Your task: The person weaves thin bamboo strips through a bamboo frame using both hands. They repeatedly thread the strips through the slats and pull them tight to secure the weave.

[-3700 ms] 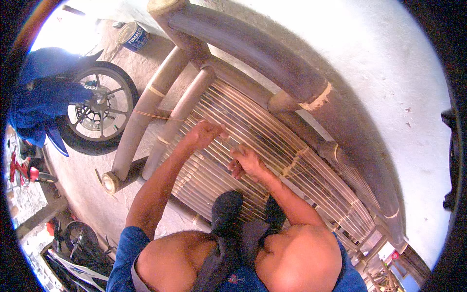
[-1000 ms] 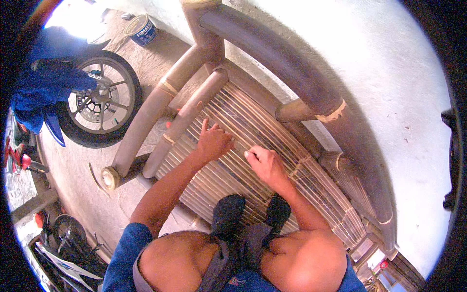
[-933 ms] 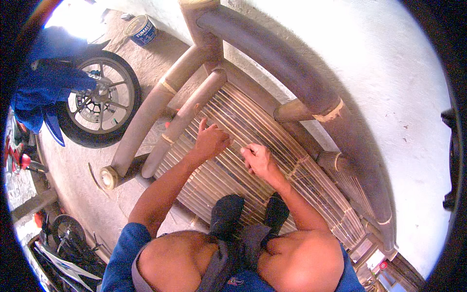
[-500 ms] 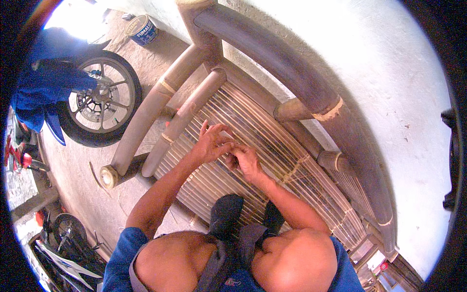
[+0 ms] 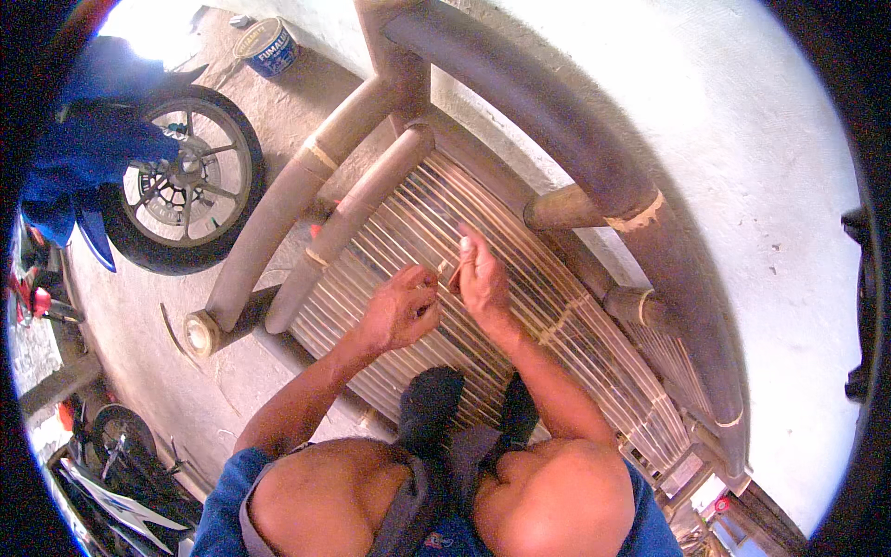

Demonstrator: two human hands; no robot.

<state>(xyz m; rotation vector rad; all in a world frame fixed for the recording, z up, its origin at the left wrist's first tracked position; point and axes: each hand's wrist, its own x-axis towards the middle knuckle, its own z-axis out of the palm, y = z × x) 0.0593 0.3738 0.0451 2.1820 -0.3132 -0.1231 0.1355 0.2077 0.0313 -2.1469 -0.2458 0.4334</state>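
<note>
A bamboo bench (image 5: pixel 520 121) with thick dark poles stands in front of me, its seat made of thin pale slats (image 5: pixel 390 232). My left hand (image 5: pixel 401 304) hovers over the slats with fingers curled, pinching a thin strip. My right hand (image 5: pixel 481 277) is close beside it, fingers closed on the same thin binding strip (image 5: pixel 452 272) just above the seat. Both forearms reach in from below. My knees and dark socks (image 5: pixel 432 408) rest at the seat's near edge.
A motorbike wheel (image 5: pixel 181 190) under a blue cover stands at the left on the concrete floor. A small paint tin (image 5: pixel 266 46) sits at the top left. A pale wall (image 5: pixel 742 186) runs behind the bench. More bike parts (image 5: pixel 111 446) lie at the lower left.
My hands were flat and apart on the slats a second ago. They have come together at the middle of the seat and closed on a thin strip.
</note>
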